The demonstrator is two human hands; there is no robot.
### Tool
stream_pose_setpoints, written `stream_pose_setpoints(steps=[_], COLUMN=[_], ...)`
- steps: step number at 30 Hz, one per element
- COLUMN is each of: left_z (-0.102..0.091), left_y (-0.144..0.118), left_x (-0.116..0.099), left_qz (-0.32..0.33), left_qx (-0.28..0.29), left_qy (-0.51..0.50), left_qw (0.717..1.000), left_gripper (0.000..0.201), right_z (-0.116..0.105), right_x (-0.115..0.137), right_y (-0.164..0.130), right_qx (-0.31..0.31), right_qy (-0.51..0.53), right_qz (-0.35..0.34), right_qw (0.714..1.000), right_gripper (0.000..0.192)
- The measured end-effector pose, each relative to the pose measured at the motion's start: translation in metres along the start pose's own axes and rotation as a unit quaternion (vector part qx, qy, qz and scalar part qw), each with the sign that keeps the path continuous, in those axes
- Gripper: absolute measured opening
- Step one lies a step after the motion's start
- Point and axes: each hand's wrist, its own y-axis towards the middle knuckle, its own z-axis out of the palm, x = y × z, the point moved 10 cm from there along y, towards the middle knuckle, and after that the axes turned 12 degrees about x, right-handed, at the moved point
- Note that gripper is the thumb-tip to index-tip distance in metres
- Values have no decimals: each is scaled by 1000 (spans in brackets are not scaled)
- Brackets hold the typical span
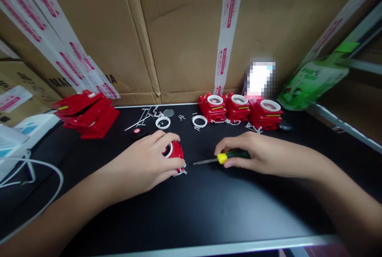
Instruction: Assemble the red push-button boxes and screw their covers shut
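1. While the left hand [146, 161] closes around the small red housing [176, 152] on the black table [209, 205], it should press it flat.
2. The right hand [253, 151] grips a screwdriver [222, 157], its tip toward the housing but apart from it; I judge the tip should enter straight.
3. Loose white rings [162, 123], screws [181, 117] and three finished red units [238, 108] lie behind.

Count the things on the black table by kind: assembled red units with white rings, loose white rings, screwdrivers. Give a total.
Assembled red units with rings: 4
Loose white rings: 2
Screwdrivers: 1
Total: 7
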Motion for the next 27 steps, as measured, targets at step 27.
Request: stream_pose_setpoints(steps=[27], left_z=[5], left_y=[1], left_x=[-15], left_qz=[40], left_qx=[-25], left_qy=[117], left_qw=[992], left_gripper=[15], right_z=[-7], right_x=[-23], right_y=[11], right_qx=[-50], right_qy=[-79], right_qz=[63], right_qw=[994], right_gripper=[25])
